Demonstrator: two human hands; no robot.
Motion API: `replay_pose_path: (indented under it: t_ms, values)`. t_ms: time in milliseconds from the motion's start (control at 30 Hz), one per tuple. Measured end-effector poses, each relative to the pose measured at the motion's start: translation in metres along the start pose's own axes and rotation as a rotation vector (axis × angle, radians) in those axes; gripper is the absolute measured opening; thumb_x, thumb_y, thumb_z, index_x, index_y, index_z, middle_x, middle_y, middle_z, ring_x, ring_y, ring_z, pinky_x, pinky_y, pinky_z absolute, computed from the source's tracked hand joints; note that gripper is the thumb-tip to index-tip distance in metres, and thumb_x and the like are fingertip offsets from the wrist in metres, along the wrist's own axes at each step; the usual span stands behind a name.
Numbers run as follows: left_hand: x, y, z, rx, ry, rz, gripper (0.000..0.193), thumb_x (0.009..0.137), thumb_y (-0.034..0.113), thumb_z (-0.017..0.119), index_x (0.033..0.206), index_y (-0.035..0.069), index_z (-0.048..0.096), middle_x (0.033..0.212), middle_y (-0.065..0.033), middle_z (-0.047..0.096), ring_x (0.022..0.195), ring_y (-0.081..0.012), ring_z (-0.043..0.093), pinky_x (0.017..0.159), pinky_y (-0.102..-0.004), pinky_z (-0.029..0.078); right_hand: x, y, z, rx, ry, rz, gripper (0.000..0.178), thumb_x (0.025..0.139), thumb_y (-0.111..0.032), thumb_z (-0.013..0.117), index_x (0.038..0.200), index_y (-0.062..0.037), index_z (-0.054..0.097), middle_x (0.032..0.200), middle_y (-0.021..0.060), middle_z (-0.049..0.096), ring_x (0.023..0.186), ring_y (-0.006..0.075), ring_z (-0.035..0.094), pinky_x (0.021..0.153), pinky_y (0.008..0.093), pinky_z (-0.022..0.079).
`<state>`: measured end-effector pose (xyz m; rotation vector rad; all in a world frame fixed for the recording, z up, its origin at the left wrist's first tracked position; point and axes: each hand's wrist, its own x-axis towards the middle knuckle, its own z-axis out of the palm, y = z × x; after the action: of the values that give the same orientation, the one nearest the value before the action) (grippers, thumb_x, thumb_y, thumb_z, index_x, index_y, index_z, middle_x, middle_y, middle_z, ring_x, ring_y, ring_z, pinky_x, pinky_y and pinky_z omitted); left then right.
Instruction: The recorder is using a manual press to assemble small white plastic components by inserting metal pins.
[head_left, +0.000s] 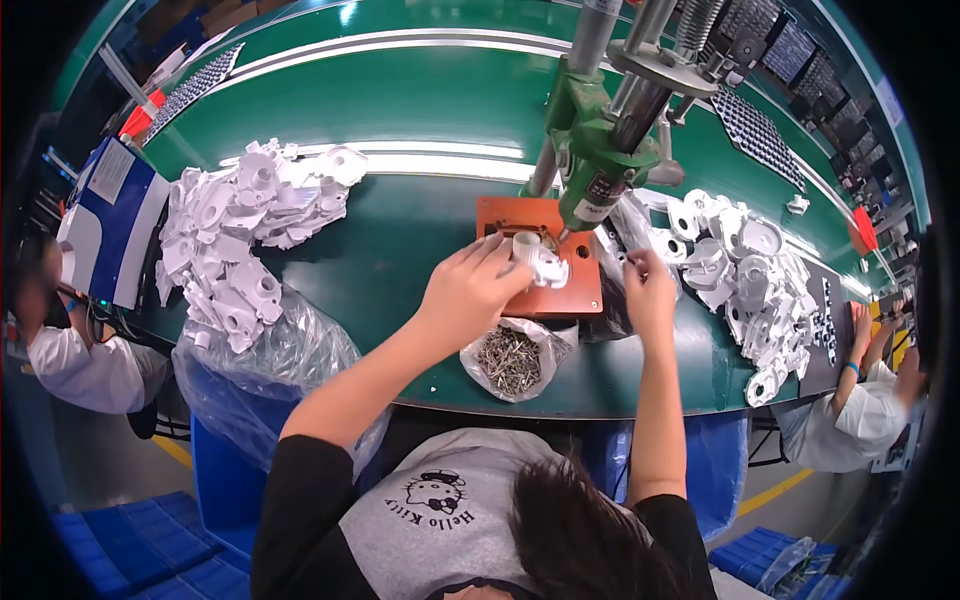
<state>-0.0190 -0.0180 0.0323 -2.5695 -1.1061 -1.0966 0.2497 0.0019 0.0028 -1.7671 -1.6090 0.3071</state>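
Note:
My left hand (472,287) is closed on a white plastic part (541,262) with a round collar, held over the orange base plate (560,303) of a green bench press (612,150). The part sits just below and left of the press's lower tip. To the right of the plate, my right hand (650,292) is raised with thumb and fingers pinched together. Whatever is between those fingertips is too small to make out. Nearest me, in front of the plate, stands a white bag (553,352) filled with small metal screws or pins (510,360).
White plastic parts lie heaped at the left (240,210) and right (755,270) of the green table (400,385). Clear plastic bags (300,345) hang over blue bins (225,480). A blue-and-white box (115,225) stands far left. Other people work at both sides.

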Motion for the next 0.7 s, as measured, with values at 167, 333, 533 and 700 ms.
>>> replay_pose_path:
  t_ms: [167, 333, 533, 700]
  values:
    - [0.010, -0.003, 0.032, 0.069, -0.018, -0.019, 0.017, 0.074, 0.008, 0.064, 0.090, 0.006, 0.058, 0.100, -0.0166, 0.063, 0.101, -0.0335, 0.062, 0.086, -0.0416, 0.051, 0.040, 0.040, 0.024, -0.279, -0.111, -0.021, 0.014, 0.081, -0.014, 0.061, 0.090, -0.0039, 0.064, 0.079, 0.0184, 0.065, 0.076, 0.0344, 0.063, 0.068, 0.0392, 0.049]
    - [0.005, -0.009, 0.032, -0.053, -0.106, -0.024, 0.019, 0.082, 0.014, 0.064, 0.098, 0.005, 0.060, 0.109, -0.0245, 0.060, 0.106, -0.0371, 0.059, 0.093, -0.0432, 0.048, 0.047, 0.048, 0.032, -0.370, -0.168, -0.050, 0.013, 0.077, -0.013, 0.062, 0.086, -0.0044, 0.065, 0.082, 0.0189, 0.065, 0.079, 0.0386, 0.062, 0.068, 0.0408, 0.049]
    - [0.001, -0.012, 0.041, -0.095, -0.105, -0.026, 0.019, 0.081, 0.011, 0.059, 0.098, 0.003, 0.058, 0.113, -0.0279, 0.057, 0.110, -0.0402, 0.055, 0.098, -0.0462, 0.043, 0.038, 0.025, 0.014, 0.121, -0.077, 0.003, 0.023, 0.084, 0.002, 0.055, 0.105, -0.0031, 0.065, 0.066, 0.0049, 0.056, 0.061, 0.0111, 0.051, 0.061, 0.0258, 0.044]
    - [-0.005, -0.011, 0.045, -0.109, -0.092, -0.032, 0.017, 0.080, 0.010, 0.058, 0.095, 0.000, 0.058, 0.115, -0.0294, 0.056, 0.113, -0.0402, 0.054, 0.100, -0.0466, 0.041, 0.019, -0.009, 0.017, 0.469, -0.129, -0.090, 0.020, 0.085, -0.001, 0.059, 0.104, -0.0012, 0.065, 0.081, 0.0031, 0.060, 0.070, 0.0076, 0.052, 0.066, 0.0220, 0.043]
